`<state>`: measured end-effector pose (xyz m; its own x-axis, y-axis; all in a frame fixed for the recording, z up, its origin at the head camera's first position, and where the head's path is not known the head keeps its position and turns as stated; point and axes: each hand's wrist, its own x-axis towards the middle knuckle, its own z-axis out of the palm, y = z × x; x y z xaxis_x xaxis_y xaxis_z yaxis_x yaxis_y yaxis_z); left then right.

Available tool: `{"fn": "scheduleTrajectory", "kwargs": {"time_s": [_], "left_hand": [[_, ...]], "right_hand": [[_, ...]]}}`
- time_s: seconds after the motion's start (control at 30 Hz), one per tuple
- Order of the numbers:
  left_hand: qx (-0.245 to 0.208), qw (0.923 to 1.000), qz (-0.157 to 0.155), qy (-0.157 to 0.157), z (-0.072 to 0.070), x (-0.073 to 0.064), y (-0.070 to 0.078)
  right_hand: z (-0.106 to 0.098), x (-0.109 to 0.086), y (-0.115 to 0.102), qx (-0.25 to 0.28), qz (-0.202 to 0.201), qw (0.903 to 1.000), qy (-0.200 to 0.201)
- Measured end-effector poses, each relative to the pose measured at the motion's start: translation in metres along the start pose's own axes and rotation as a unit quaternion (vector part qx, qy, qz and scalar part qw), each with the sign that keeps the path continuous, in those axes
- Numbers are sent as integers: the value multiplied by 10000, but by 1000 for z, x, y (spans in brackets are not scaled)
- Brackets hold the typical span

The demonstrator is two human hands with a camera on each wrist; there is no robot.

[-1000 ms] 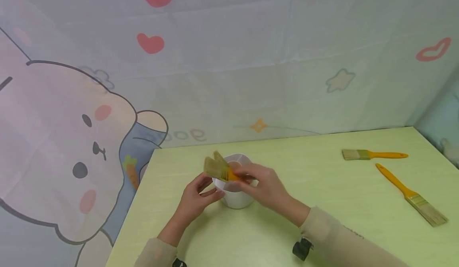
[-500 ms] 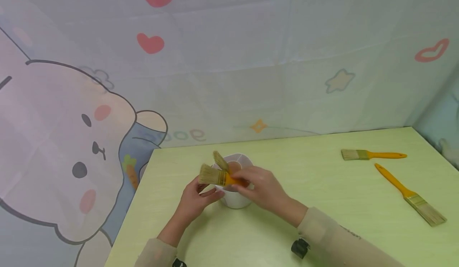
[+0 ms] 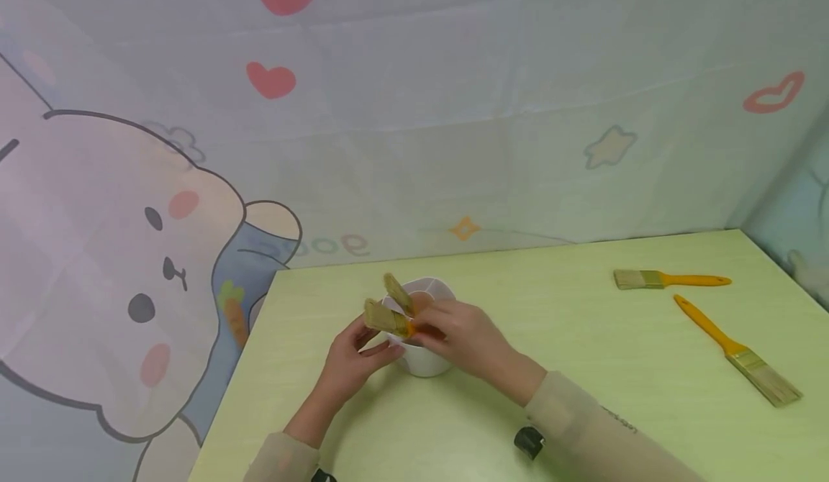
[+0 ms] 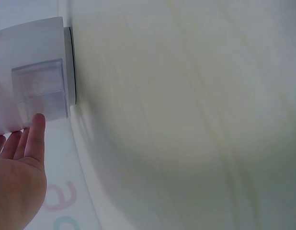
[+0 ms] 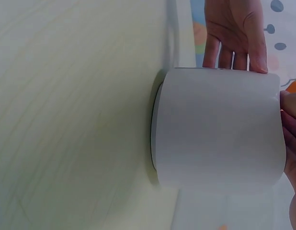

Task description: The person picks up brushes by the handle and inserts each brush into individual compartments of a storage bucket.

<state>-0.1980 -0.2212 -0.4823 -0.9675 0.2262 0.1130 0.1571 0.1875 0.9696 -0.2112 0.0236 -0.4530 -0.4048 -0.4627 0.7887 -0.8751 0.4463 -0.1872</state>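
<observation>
A white round holder stands on the table, with dividers inside its open top. Inside it a paintbrush leans left, bristles up. My right hand pinches the orange handle of a second paintbrush over the front of the rim; its bristles point left and the handle's end is hidden by the hand and holder. My left hand touches the holder's left side with thumb and fingers spread. In the right wrist view its straight fingers meet the wall. A clear pocket shows on the holder's wall.
Two more yellow-handled paintbrushes lie at the right of the pale green table: one brush near the back edge, another brush slanting closer to the front. A printed cloth hangs behind the table.
The pinched paintbrush has swung apart from the one in the holder, its bristles dipping left and then shifting slightly right. My right hand has moved slightly left; the left hand stays in place.
</observation>
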Motion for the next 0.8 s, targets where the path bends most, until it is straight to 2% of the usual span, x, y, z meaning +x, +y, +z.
{"fn": "scheduleTrajectory", "kwargs": {"time_s": [0.2,0.47,0.8], "left_hand": [[5,10000,10,-74,0,-2,2],[-26,9999,-67,-127,0,-2,2],[62,9998,-160,-68,1,-3,3]], "right_hand": [[-2,0,2,64,91,9999,-122],[-10,1,3,-137,66,9997,-164],[-44,3,7,419,319,9983,-262]]}}
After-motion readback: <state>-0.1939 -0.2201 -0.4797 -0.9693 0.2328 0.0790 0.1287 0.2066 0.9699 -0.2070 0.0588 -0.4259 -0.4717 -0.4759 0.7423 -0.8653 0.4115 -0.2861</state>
